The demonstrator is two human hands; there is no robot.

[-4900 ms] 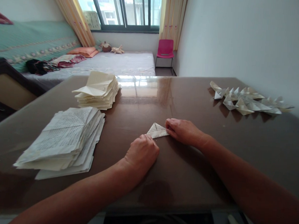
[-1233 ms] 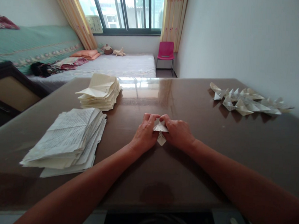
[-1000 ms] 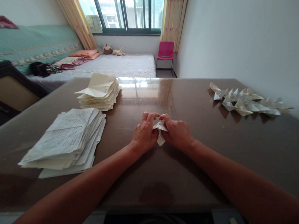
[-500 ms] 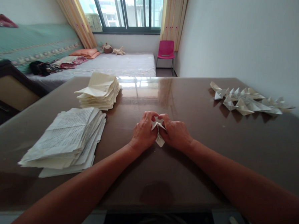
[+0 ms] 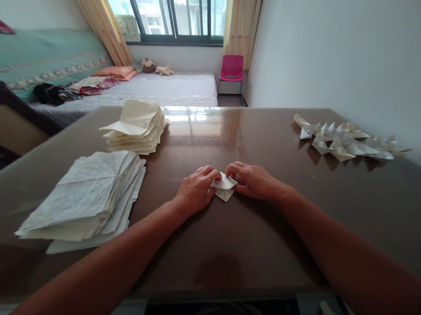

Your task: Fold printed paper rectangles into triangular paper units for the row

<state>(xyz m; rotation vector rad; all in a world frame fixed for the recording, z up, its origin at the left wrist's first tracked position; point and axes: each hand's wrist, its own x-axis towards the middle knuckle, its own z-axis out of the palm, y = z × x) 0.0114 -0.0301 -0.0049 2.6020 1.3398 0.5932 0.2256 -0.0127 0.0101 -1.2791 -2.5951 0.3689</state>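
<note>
Two hands, one folded paper (image 5: 224,194): held low against the brown table (image 5: 262,252), right between both hands, near the middle; shows crease lines and a raised flap; aims one pointed corner at the near edge.
Left hand (image 5: 195,188): curled narrow, pinching the paper's left side; no slack to be seen in the grip.
Right hand (image 5: 255,181): bent in just as narrow, gripping the right side at its tip; well apart from everything else.
Folded pieces (image 5: 341,148): sitting in a cluster toward the far right, points up; look finished, to judge by their crisp shapes; overlap too much to count.
Printed stack (image 5: 85,188): lying at the left, nearer of two; shows a crease across the top sheet; seems unworked beyond that.
Cream stack (image 5: 136,132): standing just beyond, also at the left; lifts its top sheet half up; seems in reserve too.
Progress: several apparently done, one part-folded in hand, plenty left at the left; cannot tell how many folds remain in this one.
</note>
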